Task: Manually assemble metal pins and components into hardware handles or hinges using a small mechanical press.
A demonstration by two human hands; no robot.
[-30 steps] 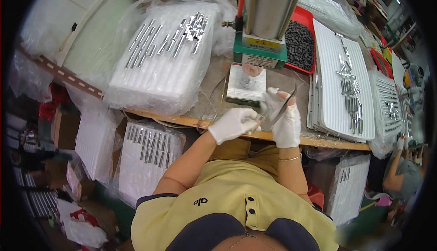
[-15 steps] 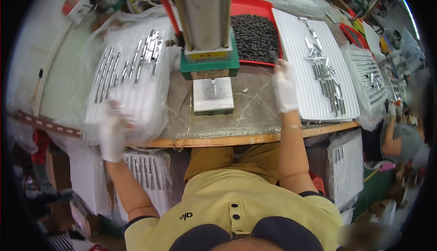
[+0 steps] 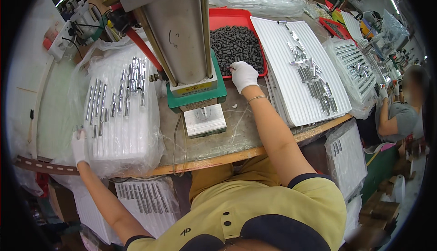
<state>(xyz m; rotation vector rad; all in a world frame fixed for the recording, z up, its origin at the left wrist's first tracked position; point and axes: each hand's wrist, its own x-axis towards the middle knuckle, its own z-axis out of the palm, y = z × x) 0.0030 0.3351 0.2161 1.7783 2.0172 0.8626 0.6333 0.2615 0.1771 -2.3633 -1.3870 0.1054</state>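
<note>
Left hand (image 3: 80, 147) is at the outer edge of the white ribbed tray (image 3: 125, 139), fingers part-curled; can't tell if it's holding anything. Shiny tubes (image 3: 134, 75) lie on that tray, up and right of the hand. Metal block (image 3: 205, 122) sits between the hands, under the press (image 3: 177, 43). Right hand (image 3: 244, 74) is at the red tray's (image 3: 230, 14) near edge, fingertips bunched at the black pieces (image 3: 236, 46); can't tell if one's pinched. Pieces lie mostly just beyond it.
</note>
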